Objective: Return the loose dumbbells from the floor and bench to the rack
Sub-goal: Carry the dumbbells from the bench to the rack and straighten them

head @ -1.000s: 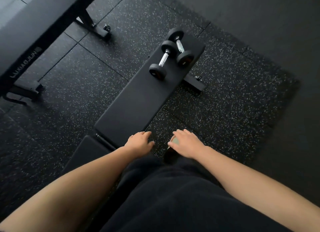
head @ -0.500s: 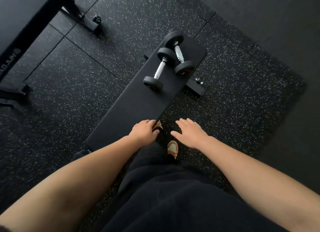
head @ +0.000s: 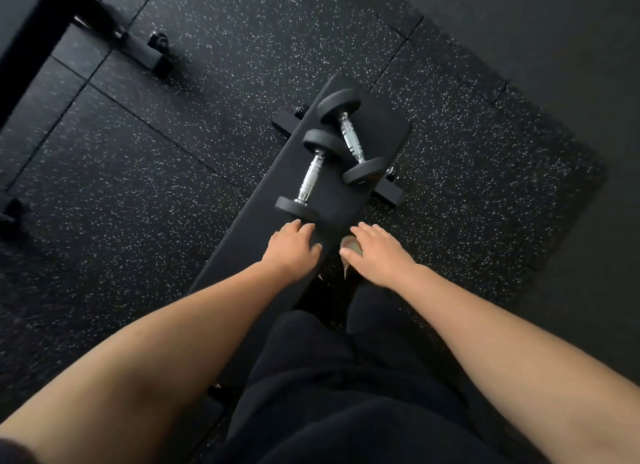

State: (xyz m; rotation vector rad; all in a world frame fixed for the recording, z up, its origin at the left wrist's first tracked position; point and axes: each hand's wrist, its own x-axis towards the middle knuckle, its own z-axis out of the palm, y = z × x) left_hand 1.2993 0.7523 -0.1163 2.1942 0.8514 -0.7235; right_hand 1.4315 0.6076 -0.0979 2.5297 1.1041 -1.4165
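Observation:
Two small dumbbells with black heads and chrome handles lie on the far end of a flat black bench [head: 256, 242]. The nearer dumbbell [head: 310, 174] points toward me, and the farther dumbbell [head: 351, 139] lies angled beside it, their heads touching. My left hand [head: 291, 250] hovers open over the bench pad, its fingertips just short of the nearer dumbbell's near head. Open and empty, my right hand [head: 377, 252] is held over the floor just right of the bench edge. No rack is in view.
The floor is black speckled rubber tiles [head: 138, 186], with a plain dark floor beyond at the right. A second bench's foot with a wheel [head: 152, 53] stands at the upper left. My dark trousers and a light shoe [head: 349, 247] are below my hands.
I have stepped closer along the bench. Both hands have moved forward, and the dumbbells now lie just beyond my left fingertips. Both hands stay empty.

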